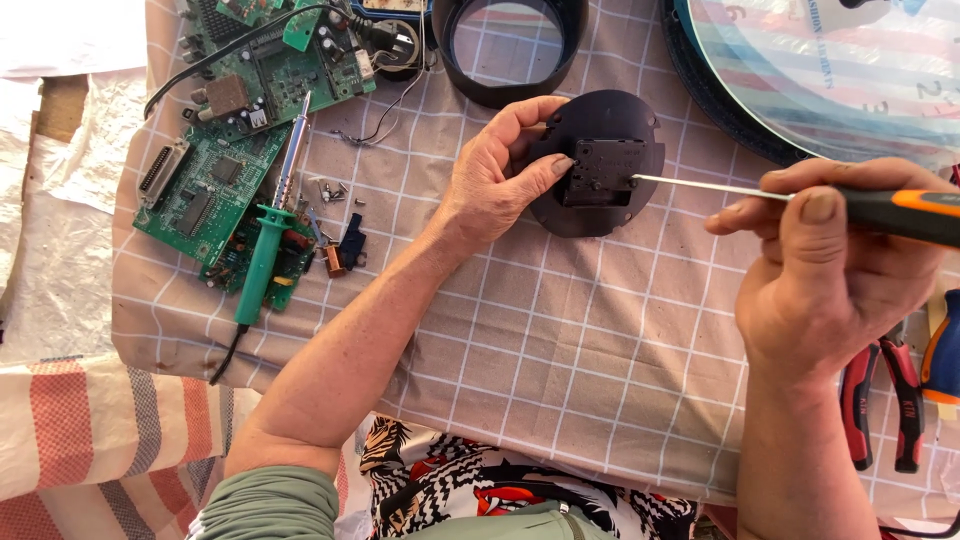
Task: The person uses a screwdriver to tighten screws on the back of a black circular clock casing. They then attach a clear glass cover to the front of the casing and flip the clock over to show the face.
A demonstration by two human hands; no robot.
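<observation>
On checked cloth (560, 330), left hand (495, 185) steadies black disc (600, 125); right hand (815, 285) grips screwdriver (800, 198).

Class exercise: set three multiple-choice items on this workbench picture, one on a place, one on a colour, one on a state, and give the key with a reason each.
1. Where does the soldering iron lie?
A on the circuit boards
B on the clock face
C in a hand

2. What colour is the screwdriver handle?
A green
B black and orange
C white

3. What is the left hand doing?
A resting flat
B gripping the black round part
C holding pliers

Key: A, it rests across the boards; B, both colours show at the right hand; B, fingers wrap its edge.
</observation>
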